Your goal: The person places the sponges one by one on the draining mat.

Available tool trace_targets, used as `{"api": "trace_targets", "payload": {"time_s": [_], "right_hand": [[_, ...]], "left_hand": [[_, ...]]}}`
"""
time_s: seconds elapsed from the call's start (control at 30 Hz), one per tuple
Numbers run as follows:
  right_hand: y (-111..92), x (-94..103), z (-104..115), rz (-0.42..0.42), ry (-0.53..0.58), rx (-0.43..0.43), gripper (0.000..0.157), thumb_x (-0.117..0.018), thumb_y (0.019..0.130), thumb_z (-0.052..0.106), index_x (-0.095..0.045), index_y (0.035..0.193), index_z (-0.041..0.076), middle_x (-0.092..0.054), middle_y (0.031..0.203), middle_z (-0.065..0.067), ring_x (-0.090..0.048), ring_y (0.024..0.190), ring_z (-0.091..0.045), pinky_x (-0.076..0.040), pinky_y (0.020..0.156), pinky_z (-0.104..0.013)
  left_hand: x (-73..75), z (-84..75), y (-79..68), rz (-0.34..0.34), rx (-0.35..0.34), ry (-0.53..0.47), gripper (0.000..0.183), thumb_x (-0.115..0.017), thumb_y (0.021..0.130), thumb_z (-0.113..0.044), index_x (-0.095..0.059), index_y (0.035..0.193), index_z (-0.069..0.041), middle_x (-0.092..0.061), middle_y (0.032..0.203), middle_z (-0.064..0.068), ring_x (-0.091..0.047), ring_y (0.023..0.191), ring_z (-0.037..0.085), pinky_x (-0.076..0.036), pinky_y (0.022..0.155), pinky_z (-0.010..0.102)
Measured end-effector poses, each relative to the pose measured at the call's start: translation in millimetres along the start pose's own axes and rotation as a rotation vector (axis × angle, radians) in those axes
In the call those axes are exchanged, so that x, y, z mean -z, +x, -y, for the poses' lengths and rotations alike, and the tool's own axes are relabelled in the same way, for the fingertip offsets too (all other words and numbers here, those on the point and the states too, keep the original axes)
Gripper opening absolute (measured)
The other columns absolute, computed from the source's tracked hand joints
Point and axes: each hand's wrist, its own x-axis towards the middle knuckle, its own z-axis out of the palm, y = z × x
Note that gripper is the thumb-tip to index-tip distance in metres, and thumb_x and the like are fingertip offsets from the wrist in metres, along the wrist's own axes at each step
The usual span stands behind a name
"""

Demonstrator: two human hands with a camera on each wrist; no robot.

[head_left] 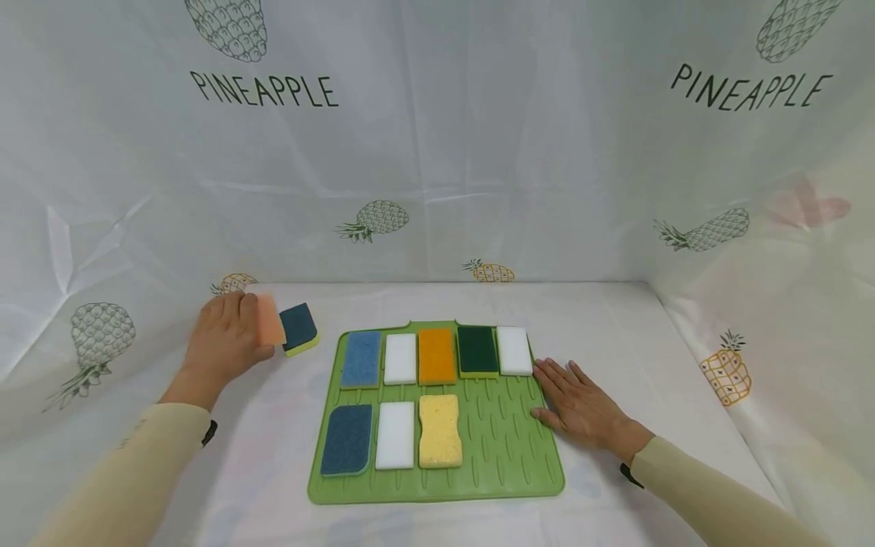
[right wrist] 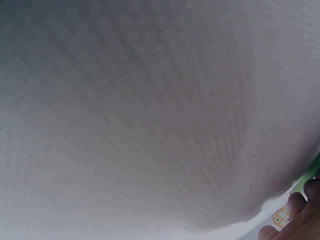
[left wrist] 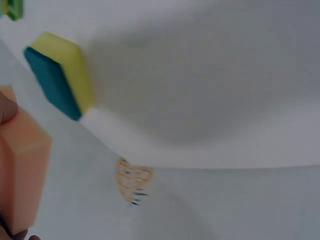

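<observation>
At the back left of the table, my left hand (head_left: 224, 332) grips a peach-orange sponge (head_left: 270, 320). In the left wrist view that sponge (left wrist: 26, 162) is a thick block with a finger and thumb at its edges. Just right of it lies a dark teal and yellow scouring sponge (head_left: 298, 328), apart from the others. My right hand (head_left: 577, 403) rests flat with spread fingers at the right edge of a green ribbed mat (head_left: 506, 456). The mat bears two rows of sponges. Among them are a white sponge (head_left: 513, 351) near my right fingertips and a yellow waisted sponge (head_left: 440, 431) in the front row.
The back row also has a blue sponge (head_left: 361, 359), a white one (head_left: 400, 358), an orange one (head_left: 437, 355) and a dark green one (head_left: 478, 351). In front lie a dark blue sponge (head_left: 347, 439) and a white one (head_left: 395, 435). A pineapple-printed sheet (head_left: 533, 152) hangs behind the table.
</observation>
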Motion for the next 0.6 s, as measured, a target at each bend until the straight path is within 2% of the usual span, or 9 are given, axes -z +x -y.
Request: {"api": "trace_targets", "payload": {"time_s": [0.07,0.17,0.3,0.47,0.6], "right_hand": [[0.1,-0.4,-0.1,-0.002,-0.008,0.002,0.079,-0.037,0.099,0.062,-0.026,0.155,0.008,-0.024,0.162,-0.008,-0.024,0.149,-0.028,-0.018,0.121,-0.053],[0.2,-0.3,-0.2,-0.004,-0.015,0.006,0.078,-0.037,0.099,0.061,-0.027,0.155,0.008,-0.024,0.162,-0.008,-0.024,0.149,-0.028,-0.018,0.121,-0.053],[0.2,0.1,-0.1,-0.006,-0.015,0.007,0.079,-0.037,0.099,0.062,-0.027,0.155,0.008,-0.024,0.162,-0.008,-0.024,0.150,-0.028,-0.019,0.120,-0.053],[0.1,-0.9,0.1,-0.003,-0.010,0.004,0.079,-0.036,0.099,0.062,-0.025,0.155,0.008,-0.023,0.162,-0.008,-0.023,0.150,-0.027,-0.018,0.121,-0.053],[0.8,-1.1,0.5,-0.006,-0.015,0.010,0.079,-0.036,0.099,0.062,-0.026,0.155,0.007,-0.025,0.162,-0.008,-0.025,0.149,-0.028,-0.019,0.120,-0.053]], "left_hand": [[2.1,-10.2,6.2,-0.066,-0.027,-0.001,0.096,-0.085,0.055,-0.041,-0.044,0.118,0.019,-0.050,0.108,0.033,-0.048,0.099,0.047,-0.044,0.088,0.059],[7.6,-29.5,16.0,-0.108,-0.043,-0.017,0.101,-0.087,0.053,-0.046,-0.045,0.119,0.018,-0.051,0.107,0.032,-0.048,0.098,0.046,-0.044,0.088,0.058],[18.4,-62.0,28.9,-0.142,-0.069,-0.063,0.099,-0.084,0.056,-0.049,-0.048,0.120,0.017,-0.054,0.108,0.033,-0.052,0.099,0.046,-0.046,0.088,0.056],[36.8,-112.2,40.7,-0.088,-0.092,-0.129,0.105,-0.083,0.059,-0.057,-0.047,0.126,0.015,-0.054,0.113,0.031,-0.053,0.104,0.043,-0.047,0.091,0.053],[52.4,-156.3,46.5,0.002,-0.098,-0.197,0.107,-0.081,0.063,-0.062,-0.046,0.131,0.013,-0.054,0.120,0.029,-0.052,0.109,0.041,-0.046,0.097,0.050]]}}
